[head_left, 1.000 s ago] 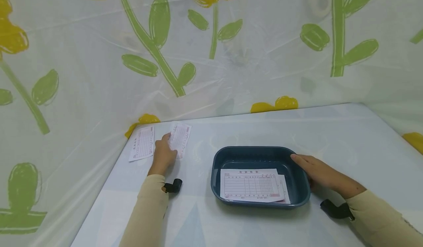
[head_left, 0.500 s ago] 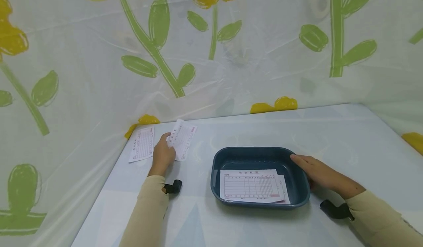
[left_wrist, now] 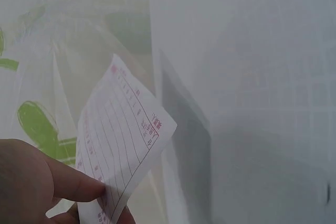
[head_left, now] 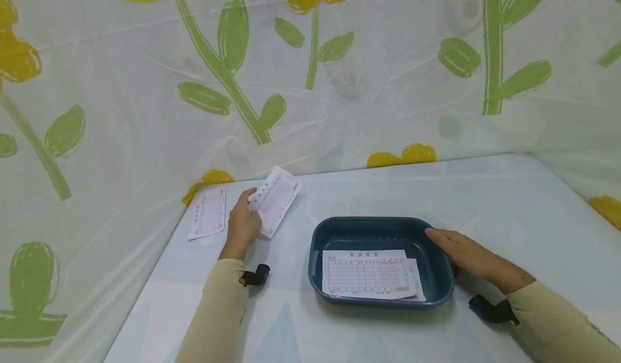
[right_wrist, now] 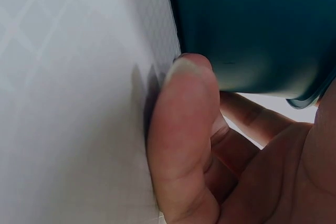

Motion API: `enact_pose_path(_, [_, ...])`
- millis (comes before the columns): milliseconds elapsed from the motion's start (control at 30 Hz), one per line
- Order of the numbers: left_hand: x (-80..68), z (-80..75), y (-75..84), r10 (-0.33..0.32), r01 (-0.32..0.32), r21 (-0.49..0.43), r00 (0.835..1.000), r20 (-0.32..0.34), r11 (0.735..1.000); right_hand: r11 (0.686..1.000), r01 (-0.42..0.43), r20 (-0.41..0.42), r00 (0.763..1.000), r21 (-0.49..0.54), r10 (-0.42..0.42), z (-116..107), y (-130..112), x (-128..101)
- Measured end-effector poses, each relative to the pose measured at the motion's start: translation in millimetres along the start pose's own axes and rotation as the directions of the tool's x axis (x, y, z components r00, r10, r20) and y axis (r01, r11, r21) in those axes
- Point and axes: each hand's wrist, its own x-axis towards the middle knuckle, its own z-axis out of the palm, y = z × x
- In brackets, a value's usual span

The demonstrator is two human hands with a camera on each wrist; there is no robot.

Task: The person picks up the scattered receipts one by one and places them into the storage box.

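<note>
My left hand [head_left: 242, 225] pinches a printed receipt slip [head_left: 275, 200] between thumb and fingers. In the left wrist view the slip [left_wrist: 123, 135] stands tilted off the table and casts a shadow there. My right hand [head_left: 477, 259] holds the right end of a dark blue plastic tray [head_left: 373, 222], its thumb at the rim. From the right wrist, the fingers [right_wrist: 184, 135] bend against the tray's outer wall [right_wrist: 252, 30]. Inside the tray lie overlapping receipt slips [head_left: 366, 274], the top one face up.
Another receipt slip [head_left: 208, 212] lies flat near the table's far left corner. A white curtain [head_left: 368, 109] with printed flowers hangs behind and to the left of the pale table [head_left: 509, 206]. Black wrist mounts [head_left: 257, 275] stick out from both sleeves.
The slip in my left hand has lifted off the table and turned, with its top swinging up and to the right. My right hand and the tray have stayed in place.
</note>
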Motion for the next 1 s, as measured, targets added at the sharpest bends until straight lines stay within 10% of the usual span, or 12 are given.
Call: enact_pose_path(1000, [-41.0,1.6,65.8,0.228,-0.226,-0.06,0.974,0.019,0.972,1.0,0.021,-0.015,1.0,-0.004,-0.021,-0.4,-0.1,-2.0])
